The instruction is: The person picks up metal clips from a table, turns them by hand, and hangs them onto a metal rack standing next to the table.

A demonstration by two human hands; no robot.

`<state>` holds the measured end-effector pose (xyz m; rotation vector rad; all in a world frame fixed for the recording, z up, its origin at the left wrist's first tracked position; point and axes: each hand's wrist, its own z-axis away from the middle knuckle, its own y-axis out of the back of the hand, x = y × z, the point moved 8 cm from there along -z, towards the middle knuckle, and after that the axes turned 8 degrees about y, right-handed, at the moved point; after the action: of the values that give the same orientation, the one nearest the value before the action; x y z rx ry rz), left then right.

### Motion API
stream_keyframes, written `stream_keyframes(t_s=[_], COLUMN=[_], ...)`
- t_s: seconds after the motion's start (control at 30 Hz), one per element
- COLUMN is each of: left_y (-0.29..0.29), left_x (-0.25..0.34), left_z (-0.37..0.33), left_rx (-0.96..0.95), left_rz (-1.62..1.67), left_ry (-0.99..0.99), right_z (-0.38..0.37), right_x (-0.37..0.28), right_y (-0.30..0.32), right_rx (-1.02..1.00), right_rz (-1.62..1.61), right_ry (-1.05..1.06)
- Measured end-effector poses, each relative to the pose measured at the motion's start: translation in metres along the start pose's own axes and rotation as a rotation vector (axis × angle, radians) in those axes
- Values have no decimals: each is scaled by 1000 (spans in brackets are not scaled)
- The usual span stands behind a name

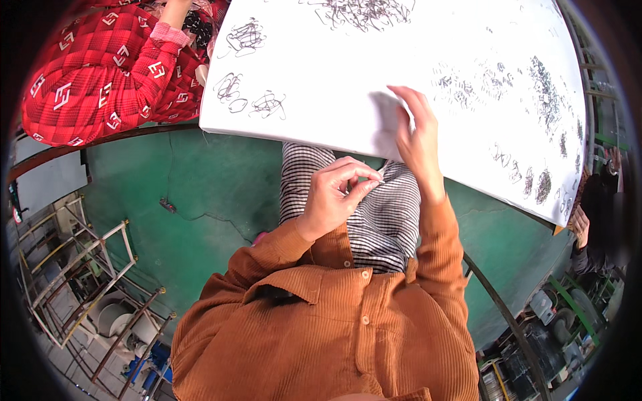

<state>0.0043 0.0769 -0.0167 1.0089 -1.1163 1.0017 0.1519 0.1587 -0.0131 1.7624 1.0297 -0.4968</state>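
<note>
My left hand (336,194) hovers over my lap in front of the white table (321,127), its thumb and fingers pinched on a small thin metal wire piece (380,176). My right hand (418,134) rests at the table's near edge, fingers spread and touching the white surface; whether it holds anything cannot be seen. Small tangles of thin dark wire pieces (267,103) lie on the table to the left of my hands. A bigger heap of wire pieces (364,12) sits farther back.
A person in a red patterned jacket (100,73) sits at the table's left side. Another person's hand (580,226) shows at the right edge. Scattered small wire bits (545,90) cover the table's right part. Green floor (200,200) and white metal racks (73,267) lie lower left.
</note>
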Motion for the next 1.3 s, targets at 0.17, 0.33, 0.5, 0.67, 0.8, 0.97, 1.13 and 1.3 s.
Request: stream_keyframes(t_s=[0.17, 0.33, 0.5, 0.67, 0.8, 0.97, 1.13, 1.3], left_y=[2, 8, 10, 8, 6, -1, -5, -14], left_x=[3, -4, -12, -9, -5, -4, -4, -3], left_z=[0, -4, -8, -13, -17, -21, -15, -16], left_rx=[-15, -41, -29, -78, -77, -104, -95, -121], left_rz=[30, 73, 117, 96, 99, 74, 76, 94], left_ry=[-46, -26, -57, -46, -77, -53, -40, -33], right_z=[-93, -123, -123, -127, -115, -100, -82, -99], right_x=[29, 53, 64, 70, 71, 54, 40, 36], right_y=[-73, -78, -43, -49, -39, -78, -93, -91], right_rx=[-117, -126, -114, -63, -33, -222, -688, -349], right_rz=[433, 500, 424, 435, 358, 469, 486, 398], right_ry=[160, 217, 98, 171, -156, -87, -97, 40])
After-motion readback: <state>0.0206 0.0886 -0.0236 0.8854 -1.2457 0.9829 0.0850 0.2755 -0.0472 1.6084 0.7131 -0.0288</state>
